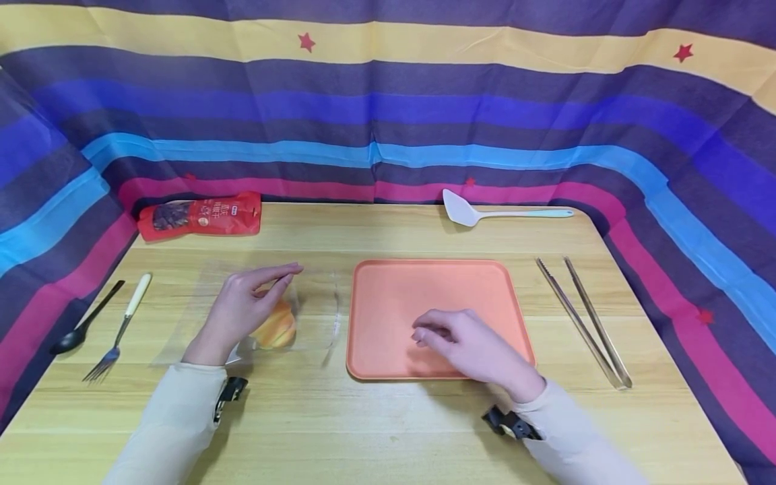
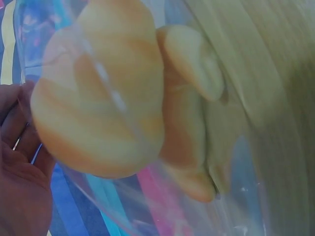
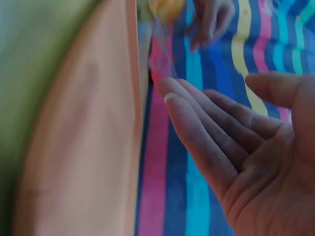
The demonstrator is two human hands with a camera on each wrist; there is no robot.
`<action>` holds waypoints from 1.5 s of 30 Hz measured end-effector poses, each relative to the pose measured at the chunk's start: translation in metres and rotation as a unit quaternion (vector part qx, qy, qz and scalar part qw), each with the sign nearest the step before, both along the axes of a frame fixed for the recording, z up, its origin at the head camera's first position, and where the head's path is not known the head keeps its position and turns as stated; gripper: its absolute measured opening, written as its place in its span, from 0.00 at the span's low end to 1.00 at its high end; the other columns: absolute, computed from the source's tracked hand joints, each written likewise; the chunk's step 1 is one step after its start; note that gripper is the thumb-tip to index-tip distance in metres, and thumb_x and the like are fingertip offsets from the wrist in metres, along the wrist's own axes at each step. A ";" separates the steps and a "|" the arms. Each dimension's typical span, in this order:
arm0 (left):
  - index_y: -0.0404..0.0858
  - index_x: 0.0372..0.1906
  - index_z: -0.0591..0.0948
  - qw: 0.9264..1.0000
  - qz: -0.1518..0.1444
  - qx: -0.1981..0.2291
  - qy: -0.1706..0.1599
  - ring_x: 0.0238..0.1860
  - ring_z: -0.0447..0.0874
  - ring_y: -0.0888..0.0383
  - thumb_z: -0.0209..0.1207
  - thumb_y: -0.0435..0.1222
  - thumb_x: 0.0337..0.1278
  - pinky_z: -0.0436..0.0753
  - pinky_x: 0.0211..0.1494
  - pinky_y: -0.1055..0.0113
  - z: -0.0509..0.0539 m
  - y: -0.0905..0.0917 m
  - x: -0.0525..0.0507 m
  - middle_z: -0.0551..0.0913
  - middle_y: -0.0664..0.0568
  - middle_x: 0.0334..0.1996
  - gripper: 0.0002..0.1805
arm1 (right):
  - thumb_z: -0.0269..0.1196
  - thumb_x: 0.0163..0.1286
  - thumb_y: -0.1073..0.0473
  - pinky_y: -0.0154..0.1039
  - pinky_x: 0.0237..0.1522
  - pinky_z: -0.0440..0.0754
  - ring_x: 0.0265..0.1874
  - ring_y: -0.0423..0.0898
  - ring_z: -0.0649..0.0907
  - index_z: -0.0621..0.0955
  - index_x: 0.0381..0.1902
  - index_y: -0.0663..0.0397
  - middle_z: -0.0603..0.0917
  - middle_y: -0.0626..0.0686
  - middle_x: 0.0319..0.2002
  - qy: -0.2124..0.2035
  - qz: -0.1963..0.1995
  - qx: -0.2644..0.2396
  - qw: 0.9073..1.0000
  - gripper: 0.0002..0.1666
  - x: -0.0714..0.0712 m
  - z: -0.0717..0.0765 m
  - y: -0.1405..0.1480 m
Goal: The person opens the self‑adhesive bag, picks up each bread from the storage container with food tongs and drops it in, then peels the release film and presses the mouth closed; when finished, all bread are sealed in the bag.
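Observation:
A clear plastic bag [image 1: 315, 303] with yellow-brown bread [image 1: 275, 327] inside is under and beside my left hand [image 1: 245, 303]. The left wrist view shows the bread [image 2: 103, 98] close up behind the film, and my left hand [image 2: 24, 162] pinching the bag's edge with its fingertips. Over the orange tray [image 1: 394, 289] my right hand [image 1: 473, 343] hovers, fingers bent slightly. Nothing lies in the palm of the right hand [image 3: 256, 152] in the right wrist view, its thumb apart from the fingers.
A red food pouch [image 1: 227, 215] lies at the back left. A black spoon [image 1: 79, 333] and a fork [image 1: 121, 333] are at the left. White spatula [image 1: 463, 209] at the back, metal tongs [image 1: 582, 320] right of the tray. Striped cloth [image 1: 376, 108] hangs behind the table.

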State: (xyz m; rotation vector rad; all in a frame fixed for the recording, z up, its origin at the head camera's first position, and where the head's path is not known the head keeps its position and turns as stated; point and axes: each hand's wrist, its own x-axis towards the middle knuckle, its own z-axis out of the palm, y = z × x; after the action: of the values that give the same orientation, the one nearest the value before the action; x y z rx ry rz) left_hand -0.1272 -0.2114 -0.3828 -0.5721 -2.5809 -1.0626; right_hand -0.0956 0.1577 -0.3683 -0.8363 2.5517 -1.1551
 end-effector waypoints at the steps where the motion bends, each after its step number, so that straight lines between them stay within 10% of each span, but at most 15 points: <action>1: 0.37 0.53 0.85 1.000 0.000 0.000 0.000 0.52 0.83 0.47 0.62 0.23 0.60 0.84 0.42 0.58 0.000 0.000 0.000 0.84 0.47 0.52 0.17 | 0.57 0.76 0.53 0.37 0.46 0.82 0.39 0.34 0.84 0.84 0.47 0.53 0.87 0.43 0.39 -0.014 0.007 -0.009 1.000 0.13 0.001 -0.002 -0.007; 8: 0.37 0.53 0.85 1.000 0.000 -0.003 -0.005 0.52 0.83 0.46 0.62 0.23 0.60 0.84 0.42 0.57 0.001 0.001 0.001 0.84 0.46 0.52 0.17 | 0.56 0.77 0.50 0.36 0.47 0.82 0.38 0.37 0.85 0.85 0.43 0.52 0.87 0.43 0.35 -0.117 0.026 -0.057 0.991 0.15 0.007 -0.016 -0.050; 26: 0.37 0.53 0.85 1.000 0.000 -0.007 0.006 0.53 0.83 0.47 0.62 0.24 0.61 0.84 0.42 0.59 -0.001 0.000 0.001 0.84 0.47 0.52 0.17 | 0.62 0.71 0.52 0.36 0.35 0.86 0.32 0.46 0.87 0.84 0.45 0.66 0.87 0.52 0.32 -0.334 -0.008 -0.183 0.925 0.20 0.034 -0.035 -0.146; 37: 0.37 0.54 0.85 1.000 -0.001 -0.012 0.005 0.52 0.82 0.45 0.61 0.25 0.63 0.85 0.42 0.57 0.001 -0.001 0.002 0.84 0.46 0.52 0.16 | 0.58 0.75 0.53 0.44 0.37 0.87 0.34 0.59 0.88 0.78 0.42 0.78 0.85 0.68 0.33 -0.480 -0.073 -0.341 0.805 0.25 0.033 -0.052 -0.183; 40: 0.37 0.53 0.85 1.000 -0.002 -0.009 0.004 0.53 0.82 0.46 0.61 0.25 0.63 0.85 0.42 0.57 0.000 -0.002 0.002 0.84 0.47 0.52 0.16 | 0.56 0.76 0.54 0.44 0.37 0.87 0.34 0.60 0.87 0.77 0.42 0.77 0.85 0.69 0.33 -0.490 -0.090 -0.356 0.790 0.24 0.033 -0.053 -0.191; 45: 0.37 0.53 0.85 1.000 -0.003 -0.010 0.007 0.53 0.82 0.47 0.61 0.25 0.62 0.85 0.42 0.58 0.000 -0.001 0.002 0.84 0.47 0.52 0.16 | 0.50 0.78 0.60 0.44 0.34 0.87 0.33 0.60 0.87 0.79 0.43 0.73 0.85 0.65 0.32 -0.479 -0.126 -0.360 0.791 0.18 0.033 -0.053 -0.200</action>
State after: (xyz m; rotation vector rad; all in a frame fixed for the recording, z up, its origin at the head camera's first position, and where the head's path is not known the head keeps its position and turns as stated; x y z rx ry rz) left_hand -0.1256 -0.2122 -0.3828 -0.5903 -2.5808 -1.0329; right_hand -0.0631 -0.0420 -0.4216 0.0879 1.3692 -2.0013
